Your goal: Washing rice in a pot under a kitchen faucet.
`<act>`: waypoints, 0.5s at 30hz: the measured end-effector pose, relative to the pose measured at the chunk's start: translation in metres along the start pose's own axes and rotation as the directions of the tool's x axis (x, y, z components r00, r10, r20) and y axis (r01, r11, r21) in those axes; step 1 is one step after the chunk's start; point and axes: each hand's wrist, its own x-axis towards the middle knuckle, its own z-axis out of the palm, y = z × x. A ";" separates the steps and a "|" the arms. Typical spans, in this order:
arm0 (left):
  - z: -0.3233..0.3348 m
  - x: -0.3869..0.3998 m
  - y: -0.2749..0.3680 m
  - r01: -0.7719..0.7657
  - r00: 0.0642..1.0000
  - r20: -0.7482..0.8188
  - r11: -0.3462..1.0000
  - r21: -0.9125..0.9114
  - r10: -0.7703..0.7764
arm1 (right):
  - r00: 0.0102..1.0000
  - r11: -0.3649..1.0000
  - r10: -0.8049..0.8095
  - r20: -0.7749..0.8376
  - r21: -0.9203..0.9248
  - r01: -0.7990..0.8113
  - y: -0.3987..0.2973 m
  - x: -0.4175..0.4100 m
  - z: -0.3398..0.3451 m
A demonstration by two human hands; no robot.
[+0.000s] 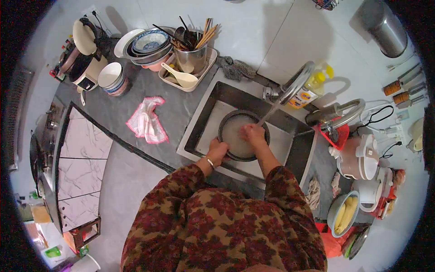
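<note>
A dark round pot point(221, 131) with cloudy water in it stands in the stainless steel sink point(208, 136). My left hand point(218, 149), with a light bangle at the wrist, grips the pot's rim at its lower left. My right hand point(253, 135) is over the pot with its fingertips at the cloudy water; its fingers look bent, and whether they hold anything is hidden. Water runs from the curved metal faucet point(299, 81) down beside my right hand into the pot.
Left of the sink lie a pink-edged cloth point(148, 120), stacked bowls point(111, 76) and a tray point(212, 61) with a utensil holder point(192, 61). A yellow-capped detergent bottle point(307, 93) stands behind the faucet. A red strainer basket point(341, 136), a rice cooker point(357, 158) and a basin point(356, 200) of corn are at the right.
</note>
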 end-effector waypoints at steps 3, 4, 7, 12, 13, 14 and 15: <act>0.005 -0.011 0.012 0.020 1.000 -0.022 1.000 0.005 -0.020 | 0.987 0.901 0.152 -0.053 0.418 -0.116 -0.005 -0.002 0.006; 0.007 -0.014 0.015 0.028 0.999 -0.035 1.000 0.005 -0.027 | 0.985 0.919 0.165 -0.055 0.371 -0.133 -0.005 0.000 0.002; 0.006 -0.010 0.010 0.006 1.000 -0.005 1.000 -0.021 -0.006 | 0.989 0.995 0.035 -0.140 -0.091 -0.049 -0.017 -0.001 -0.006; 0.002 -0.012 0.006 -0.008 1.000 -0.031 0.999 -0.049 0.006 | 1.000 0.794 0.003 0.005 -0.608 0.001 -0.064 -0.027 -0.017; 0.000 -0.005 0.000 -0.015 1.000 -0.027 1.000 -0.005 0.015 | 0.994 0.691 -0.100 0.051 -0.715 0.106 -0.055 -0.024 -0.022; -0.002 0.002 -0.007 -0.014 1.000 -0.023 1.000 -0.002 0.014 | 0.975 0.563 -0.192 0.112 -0.801 0.203 -0.046 -0.022 -0.027; -0.002 0.005 -0.010 -0.009 0.999 -0.038 1.000 0.010 0.009 | 0.976 0.565 -0.191 0.105 -0.802 0.197 -0.048 -0.020 -0.029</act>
